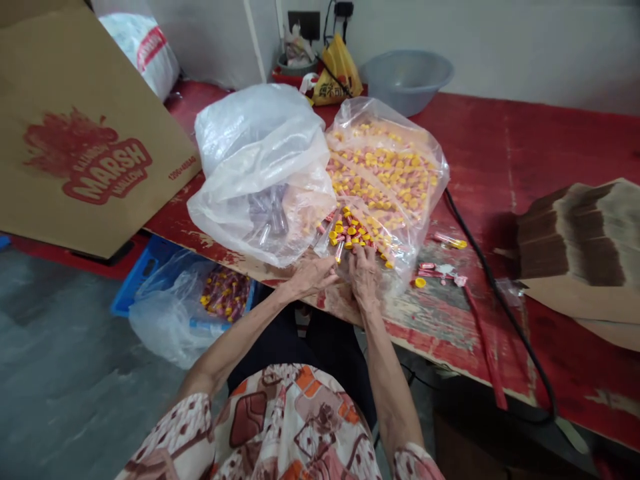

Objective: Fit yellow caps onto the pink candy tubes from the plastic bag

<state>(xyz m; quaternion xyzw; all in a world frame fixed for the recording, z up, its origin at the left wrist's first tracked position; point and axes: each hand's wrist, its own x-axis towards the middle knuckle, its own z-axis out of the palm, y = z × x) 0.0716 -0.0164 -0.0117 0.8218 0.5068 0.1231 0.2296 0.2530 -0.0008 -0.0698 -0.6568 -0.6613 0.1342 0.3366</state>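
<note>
- Table (550,140): red, paint worn near me; pale wall (515,53) beyond.
- Clear bag (365,108), 1 o'clock from my hands: yellow-capped tubes (350,230), some heaped at its mouth.
- My left hand (315,273): fingertips at one tube; my right hand (365,277): fingers bent onto the heap. Cannot tell if either grips.
- White bag (260,120), 11 o'clock.
- Blue crate (137,270), 9 o'clock, lower: more tubes, bagged.
- Carton (100,80), 10 o'clock: "MARSH MALLOW".

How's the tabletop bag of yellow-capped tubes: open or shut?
Open: tubes lie uncovered at the mouth of the bag.
</note>
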